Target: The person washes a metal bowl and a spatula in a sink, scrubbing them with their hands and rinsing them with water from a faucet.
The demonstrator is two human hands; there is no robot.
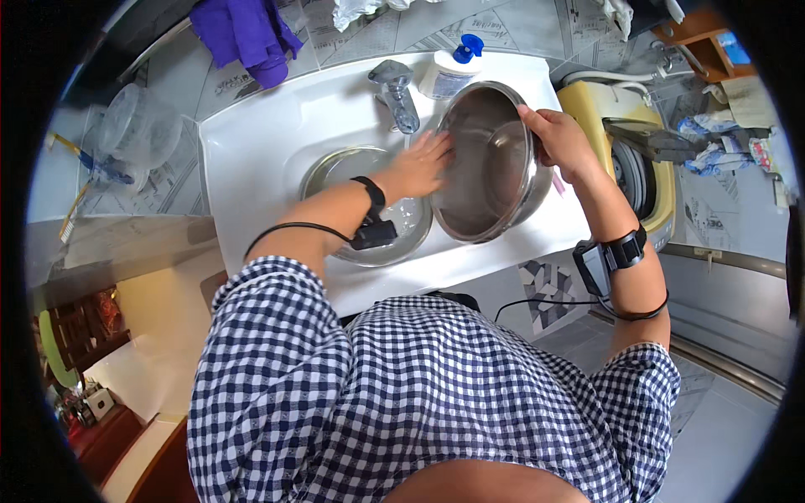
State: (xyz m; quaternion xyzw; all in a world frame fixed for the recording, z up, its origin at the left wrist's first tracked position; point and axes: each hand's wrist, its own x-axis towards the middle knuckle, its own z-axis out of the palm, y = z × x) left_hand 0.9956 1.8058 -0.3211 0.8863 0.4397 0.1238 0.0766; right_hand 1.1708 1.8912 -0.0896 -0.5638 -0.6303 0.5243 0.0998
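A round steel pot (486,168) is tilted over the right side of a white sink (268,142), its open mouth facing me. My right hand (558,138) grips the pot's far rim. My left hand (419,163) lies flat against the pot's left rim and inner wall, fingers spread. A thin stream runs from the metal tap (396,96) just above that hand. The basin (369,210) below holds water.
A white bottle with a blue cap (453,67) stands behind the tap. A purple cloth (247,33) hangs at the back left. A clear plastic container (138,134) sits left of the sink; a yellow machine (625,159) stands to the right.
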